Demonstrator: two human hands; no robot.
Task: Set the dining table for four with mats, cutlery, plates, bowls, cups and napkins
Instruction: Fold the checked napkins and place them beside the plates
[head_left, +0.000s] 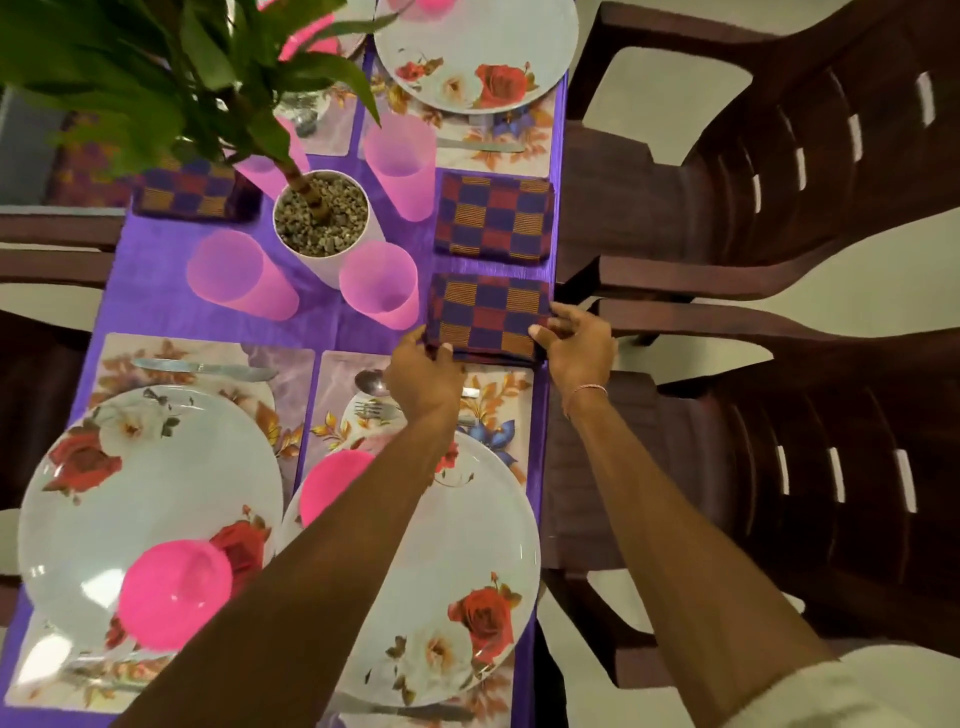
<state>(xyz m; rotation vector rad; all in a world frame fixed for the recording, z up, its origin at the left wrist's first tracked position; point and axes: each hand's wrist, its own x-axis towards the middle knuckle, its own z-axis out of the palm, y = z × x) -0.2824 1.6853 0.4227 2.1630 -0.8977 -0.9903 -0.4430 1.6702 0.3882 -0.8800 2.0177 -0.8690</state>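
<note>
A folded checked napkin (488, 314) in purple, red and orange lies at the table's right edge, just beyond the near right floral mat (337, 379). My left hand (423, 376) grips its near left corner and my right hand (579, 345) pinches its near right corner. A second folded napkin (493, 215) lies just beyond it, a third (189, 192) at the left behind the plant. Rose-patterned white plates (150, 499) (457, 571) (475, 47) sit on mats, two with pink bowls (174, 592) (335, 486). Pink cups (379, 283) (236, 275) (400, 163) ring the pot. A knife (202, 368), spoon and fork (371, 395) lie on the near mats.
A white pot of gravel (322, 223) holds a leafy plant (156, 78) in the middle of the purple tablecloth (156, 306). Dark brown plastic chairs (779, 182) (805, 467) stand close along the right side, another at the left edge (41, 244).
</note>
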